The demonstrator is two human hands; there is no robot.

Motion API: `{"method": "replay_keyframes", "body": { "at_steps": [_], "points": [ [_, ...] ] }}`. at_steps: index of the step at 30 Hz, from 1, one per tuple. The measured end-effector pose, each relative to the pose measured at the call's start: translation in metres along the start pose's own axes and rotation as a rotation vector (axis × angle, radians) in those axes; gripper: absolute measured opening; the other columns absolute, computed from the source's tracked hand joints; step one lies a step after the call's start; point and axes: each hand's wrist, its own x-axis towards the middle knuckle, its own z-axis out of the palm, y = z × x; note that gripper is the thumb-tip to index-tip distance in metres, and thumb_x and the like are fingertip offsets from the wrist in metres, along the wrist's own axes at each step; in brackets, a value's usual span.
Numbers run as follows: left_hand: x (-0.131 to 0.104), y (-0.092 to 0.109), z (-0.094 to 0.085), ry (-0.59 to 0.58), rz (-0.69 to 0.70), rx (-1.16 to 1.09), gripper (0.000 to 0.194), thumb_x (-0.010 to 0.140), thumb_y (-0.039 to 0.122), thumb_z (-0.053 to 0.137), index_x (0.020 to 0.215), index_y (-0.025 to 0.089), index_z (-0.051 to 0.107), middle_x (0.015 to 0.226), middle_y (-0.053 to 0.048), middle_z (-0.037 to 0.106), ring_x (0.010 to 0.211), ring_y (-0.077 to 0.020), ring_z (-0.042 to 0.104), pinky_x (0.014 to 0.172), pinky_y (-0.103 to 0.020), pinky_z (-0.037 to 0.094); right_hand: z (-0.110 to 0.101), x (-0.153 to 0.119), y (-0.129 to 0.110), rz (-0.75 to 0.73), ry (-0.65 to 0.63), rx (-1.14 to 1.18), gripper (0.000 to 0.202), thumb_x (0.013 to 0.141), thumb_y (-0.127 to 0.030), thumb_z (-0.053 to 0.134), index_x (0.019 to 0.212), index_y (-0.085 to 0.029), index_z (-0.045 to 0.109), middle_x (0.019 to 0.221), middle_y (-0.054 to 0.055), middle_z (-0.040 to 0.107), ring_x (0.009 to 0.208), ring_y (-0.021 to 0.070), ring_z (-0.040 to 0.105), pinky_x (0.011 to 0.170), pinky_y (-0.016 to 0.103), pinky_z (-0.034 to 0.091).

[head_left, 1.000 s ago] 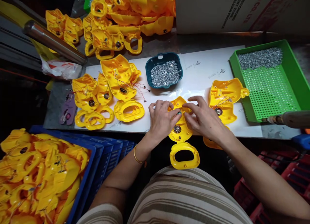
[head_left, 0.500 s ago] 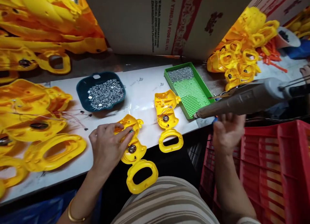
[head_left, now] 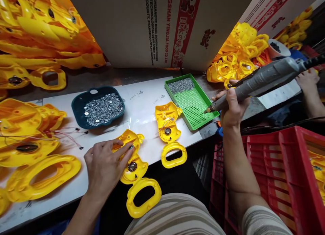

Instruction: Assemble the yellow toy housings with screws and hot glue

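My left hand [head_left: 105, 164] pinches a small dark green piece at the upper part of a yellow plastic shell [head_left: 135, 165], which has a round speaker and a ring-shaped handle hanging past the table edge. My right hand [head_left: 235, 106] is wrapped round a grey electric screwdriver [head_left: 266, 77]. Its tip is over the perforated part of a green tray [head_left: 191, 126] with small screws at its far end. A second yellow shell [head_left: 167, 121] with wires and a speaker lies between the first shell and the tray.
A dark teal bowl [head_left: 76, 108] holds metal parts. Yellow shells [head_left: 27, 130] are stacked at left, more behind. A cardboard box [head_left: 127, 31] stands at the back. A red crate [head_left: 289, 180] is at right, and another person's hand [head_left: 308, 81] shows beyond.
My right hand has risen from below the screwdriver and closed round it. The screwdriver is tilted more steeply. My left hand stays at the shell, while the whole view has shifted.
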Motion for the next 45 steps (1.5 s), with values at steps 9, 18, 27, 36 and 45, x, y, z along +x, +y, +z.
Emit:
{"method": "replay_keyframes", "body": {
  "at_steps": [9, 18, 27, 36, 45],
  "points": [
    [-0.001, -0.001, 0.001, -0.009, 0.005, 0.002, 0.024, 0.092, 0.034, 0.054, 0.092, 0.030, 0.078, 0.099, -0.010, 0.067, 0.093, -0.0337, 0.052, 0.076, -0.046, 0.036, 0.015, -0.005, 0.028, -0.112, 0.133, 0.100, 0.025, 0.079, -0.041, 0.062, 0.091, -0.023, 0.052, 0.050, -0.010, 0.042, 0.039, 0.0105, 0.046, 0.047, 0.029, 0.049],
    [-0.001, -0.001, 0.001, -0.021, -0.006, -0.003, 0.023, 0.091, 0.035, 0.055, 0.092, 0.031, 0.077, 0.099, -0.009, 0.067, 0.092, -0.0339, 0.052, 0.075, -0.045, 0.036, 0.019, 0.003, 0.040, -0.130, 0.130, 0.109, 0.024, 0.077, -0.040, 0.059, 0.091, -0.023, 0.050, 0.049, -0.011, 0.043, 0.038, 0.0110, 0.046, 0.044, 0.028, 0.045],
    [0.000, -0.002, 0.001, 0.004, 0.000, 0.009, 0.021, 0.092, 0.035, 0.056, 0.090, 0.031, 0.077, 0.097, -0.008, 0.068, 0.091, -0.0316, 0.051, 0.073, -0.043, 0.035, 0.018, 0.003, 0.045, -0.093, 0.147, 0.024, 0.030, 0.076, -0.049, 0.058, 0.091, -0.024, 0.049, 0.051, -0.010, 0.039, 0.039, 0.0108, 0.045, 0.045, 0.029, 0.044],
    [0.001, 0.001, -0.001, -0.024, 0.010, 0.062, 0.025, 0.094, 0.035, 0.054, 0.093, 0.028, 0.077, 0.099, -0.011, 0.068, 0.093, -0.0325, 0.052, 0.069, -0.043, 0.036, 0.019, 0.002, 0.042, -0.105, 0.144, 0.177, 0.021, 0.076, -0.038, 0.059, 0.088, -0.024, 0.049, 0.049, -0.010, 0.042, 0.039, 0.0100, 0.042, 0.045, 0.027, 0.040],
    [0.000, 0.000, 0.000, -0.032, 0.019, 0.071, 0.025, 0.095, 0.036, 0.054, 0.092, 0.027, 0.077, 0.099, -0.011, 0.068, 0.092, -0.0315, 0.051, 0.071, -0.043, 0.036, 0.019, 0.003, 0.049, -0.142, 0.126, 0.018, 0.024, 0.082, -0.047, 0.052, 0.091, -0.025, 0.048, 0.051, -0.009, 0.036, 0.039, 0.0122, 0.042, 0.045, 0.030, 0.040]
  ]
}}
